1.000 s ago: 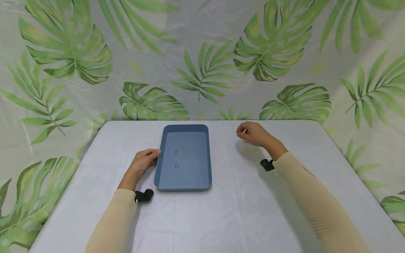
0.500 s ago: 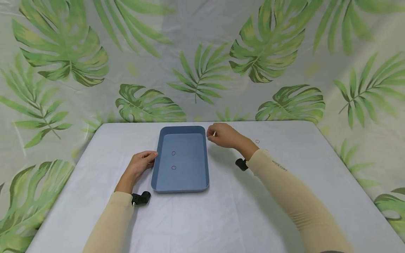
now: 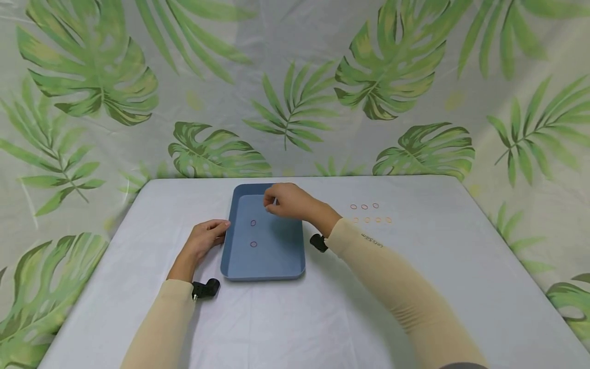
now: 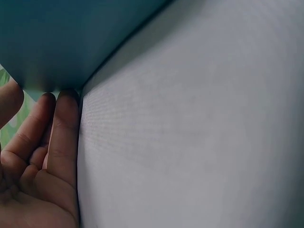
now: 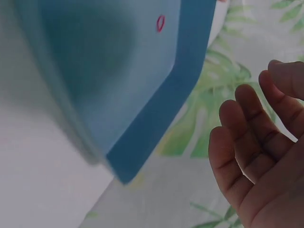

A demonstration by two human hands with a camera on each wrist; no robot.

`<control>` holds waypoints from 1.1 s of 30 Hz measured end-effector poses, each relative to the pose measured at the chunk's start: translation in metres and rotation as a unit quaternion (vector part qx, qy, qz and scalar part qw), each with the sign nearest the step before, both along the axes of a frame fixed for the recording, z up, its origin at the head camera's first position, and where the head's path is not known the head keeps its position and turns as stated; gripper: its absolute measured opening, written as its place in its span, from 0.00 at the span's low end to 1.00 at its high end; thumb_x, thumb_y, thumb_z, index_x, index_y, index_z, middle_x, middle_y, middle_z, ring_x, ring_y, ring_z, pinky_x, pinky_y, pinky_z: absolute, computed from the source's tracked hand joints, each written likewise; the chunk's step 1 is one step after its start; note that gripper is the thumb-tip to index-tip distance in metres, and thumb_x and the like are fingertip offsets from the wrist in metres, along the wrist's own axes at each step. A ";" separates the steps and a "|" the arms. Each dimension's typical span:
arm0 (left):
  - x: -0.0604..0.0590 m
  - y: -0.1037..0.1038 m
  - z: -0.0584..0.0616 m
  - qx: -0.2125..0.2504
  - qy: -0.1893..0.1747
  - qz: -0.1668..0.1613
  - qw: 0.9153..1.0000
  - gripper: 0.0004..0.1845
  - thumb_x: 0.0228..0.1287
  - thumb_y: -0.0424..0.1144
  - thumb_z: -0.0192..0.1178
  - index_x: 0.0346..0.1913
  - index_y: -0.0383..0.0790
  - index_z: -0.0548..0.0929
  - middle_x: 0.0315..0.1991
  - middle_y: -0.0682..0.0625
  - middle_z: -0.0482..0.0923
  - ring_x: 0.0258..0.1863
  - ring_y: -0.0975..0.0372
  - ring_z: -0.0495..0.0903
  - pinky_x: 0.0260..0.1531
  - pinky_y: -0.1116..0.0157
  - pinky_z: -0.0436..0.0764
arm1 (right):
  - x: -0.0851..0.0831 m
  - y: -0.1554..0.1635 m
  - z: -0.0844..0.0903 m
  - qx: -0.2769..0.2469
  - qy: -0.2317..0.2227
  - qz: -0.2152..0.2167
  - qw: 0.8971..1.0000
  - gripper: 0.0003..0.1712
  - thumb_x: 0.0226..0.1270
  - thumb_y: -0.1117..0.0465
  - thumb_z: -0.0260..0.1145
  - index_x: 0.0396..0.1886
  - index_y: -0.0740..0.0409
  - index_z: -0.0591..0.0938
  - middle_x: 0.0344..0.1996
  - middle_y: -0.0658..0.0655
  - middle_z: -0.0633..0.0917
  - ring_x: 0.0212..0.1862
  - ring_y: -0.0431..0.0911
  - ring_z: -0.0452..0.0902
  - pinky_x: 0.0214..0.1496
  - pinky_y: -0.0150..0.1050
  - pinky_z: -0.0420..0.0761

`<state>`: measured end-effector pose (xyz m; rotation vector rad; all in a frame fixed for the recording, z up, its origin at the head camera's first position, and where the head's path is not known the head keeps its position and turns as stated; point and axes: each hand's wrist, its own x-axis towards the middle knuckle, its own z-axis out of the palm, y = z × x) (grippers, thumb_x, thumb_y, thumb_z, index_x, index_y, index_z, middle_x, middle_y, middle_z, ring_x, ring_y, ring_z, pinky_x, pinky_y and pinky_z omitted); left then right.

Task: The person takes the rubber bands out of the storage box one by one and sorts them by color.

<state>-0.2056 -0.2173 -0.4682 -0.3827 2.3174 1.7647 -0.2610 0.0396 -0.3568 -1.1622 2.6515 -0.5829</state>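
A blue tray (image 3: 280, 256) lies in the middle of the white table, with two small red rings (image 3: 253, 223) (image 3: 253, 244) on its floor. My right hand (image 3: 282, 201) hovers over the tray's far end, thumb and forefinger pinched on something tiny and pale, apparently another small ring. In the right wrist view its other fingers (image 5: 247, 142) hang loosely curled above the tray's rim (image 5: 156, 109) and one red ring (image 5: 160, 23). My left hand (image 3: 206, 240) rests on the table, its straight fingers (image 4: 64, 137) touching the tray's left wall (image 4: 61, 38).
To the right of the tray, a row of three red rings (image 3: 364, 206) and a row of several orange rings (image 3: 372, 220) lie on the table. A leaf-printed cloth (image 3: 295, 102) hangs behind the table's far edge.
My right hand has lifted from the rings on the right and travelled left to above the tray's far end. The left hand has stayed at the tray's side.
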 end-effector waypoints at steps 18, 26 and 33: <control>0.001 -0.001 -0.001 0.003 0.003 -0.002 1.000 0.25 0.74 0.47 0.56 0.64 0.33 0.76 0.67 0.38 0.74 0.61 0.58 0.77 0.60 0.64 0.81 | -0.004 -0.038 -0.045 -0.027 -0.075 0.025 0.996 0.06 0.68 0.65 0.64 0.40 0.59 0.87 0.42 0.55 0.88 0.46 0.46 0.81 0.48 0.33 0.81; 0.000 -0.002 -0.001 0.007 -0.002 -0.004 1.000 0.25 0.74 0.47 0.57 0.64 0.33 0.77 0.67 0.38 0.74 0.63 0.55 0.76 0.62 0.62 0.80 | -0.004 -0.041 -0.061 -0.019 -0.100 0.013 0.995 0.07 0.67 0.65 0.66 0.39 0.59 0.88 0.39 0.55 0.89 0.42 0.43 0.81 0.45 0.30 0.80; 0.000 -0.002 0.000 0.006 0.001 -0.004 1.000 0.25 0.74 0.47 0.57 0.64 0.33 0.77 0.67 0.38 0.74 0.64 0.55 0.75 0.61 0.63 0.81 | -0.001 -0.047 -0.074 -0.003 -0.092 0.016 0.996 0.05 0.66 0.65 0.67 0.36 0.56 0.89 0.37 0.53 0.90 0.38 0.40 0.80 0.43 0.29 0.80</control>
